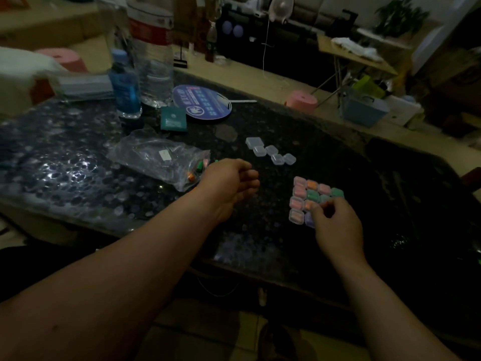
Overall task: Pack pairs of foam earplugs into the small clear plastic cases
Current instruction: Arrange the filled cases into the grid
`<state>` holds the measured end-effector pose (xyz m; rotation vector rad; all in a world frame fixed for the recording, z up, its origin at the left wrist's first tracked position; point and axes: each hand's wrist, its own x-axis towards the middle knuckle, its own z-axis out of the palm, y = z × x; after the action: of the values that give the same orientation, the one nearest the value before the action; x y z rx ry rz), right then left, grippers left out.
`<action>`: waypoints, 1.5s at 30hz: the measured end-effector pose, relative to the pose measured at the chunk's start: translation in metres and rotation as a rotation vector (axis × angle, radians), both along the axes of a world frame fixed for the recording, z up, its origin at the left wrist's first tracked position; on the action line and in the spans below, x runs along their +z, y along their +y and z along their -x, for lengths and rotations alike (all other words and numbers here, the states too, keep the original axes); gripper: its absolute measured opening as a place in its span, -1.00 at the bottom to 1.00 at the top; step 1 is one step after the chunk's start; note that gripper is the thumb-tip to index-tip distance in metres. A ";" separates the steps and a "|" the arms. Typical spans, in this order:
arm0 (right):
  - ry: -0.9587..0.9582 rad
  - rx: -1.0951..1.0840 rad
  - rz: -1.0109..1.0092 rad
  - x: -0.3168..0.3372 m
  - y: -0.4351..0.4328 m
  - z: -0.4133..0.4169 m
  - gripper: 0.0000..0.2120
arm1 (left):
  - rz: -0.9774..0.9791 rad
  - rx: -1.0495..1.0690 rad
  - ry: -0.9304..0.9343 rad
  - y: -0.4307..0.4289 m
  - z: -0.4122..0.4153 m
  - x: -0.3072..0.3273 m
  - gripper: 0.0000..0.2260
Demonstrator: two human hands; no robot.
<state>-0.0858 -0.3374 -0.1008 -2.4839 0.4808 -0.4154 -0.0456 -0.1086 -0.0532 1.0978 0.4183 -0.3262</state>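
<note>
The left hand [229, 179] hovers beside the plastic bag [156, 158] of loose earplugs [191, 176], its fingers loosely curled around nothing visible. The right hand [337, 227] bends its fingers onto the block of filled cases [302, 196] on the dark surface [338, 165]. I cannot tell whether they grip one. Empty cases [270, 152] lie further back.

5 empty clear cases [271, 150], loose cluster beyond and between the hands. 11 filled cases [299, 186] visible, in a grid at the fingertips of the right hand [335, 227]; any under it can't be counted. 1 plastic bag [156, 157] just left of the left hand [229, 181], with loose earplugs [199, 166] inside, count unclear. Farther beyond the left hand: 1 blue bottle [125, 87], 1 large clear bottle [153, 61], 1 hand fan [201, 101], 1 teal box [173, 118].
</note>
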 end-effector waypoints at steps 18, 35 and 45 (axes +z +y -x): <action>0.100 0.292 0.094 0.003 0.083 -0.134 -0.83 | -0.010 0.164 0.016 0.037 -0.013 0.001 -0.60; 0.346 0.170 0.646 -0.004 0.106 -0.218 -0.49 | 0.003 0.171 0.031 0.047 -0.030 0.001 -0.70; 0.347 0.298 0.485 -0.001 0.100 -0.184 -0.56 | -0.129 0.094 0.054 0.043 -0.014 0.006 -0.75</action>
<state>0.0985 -0.2374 -0.1022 -3.0583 0.1402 0.0317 -0.0312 -0.0658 -0.0469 1.1932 0.5432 -0.2484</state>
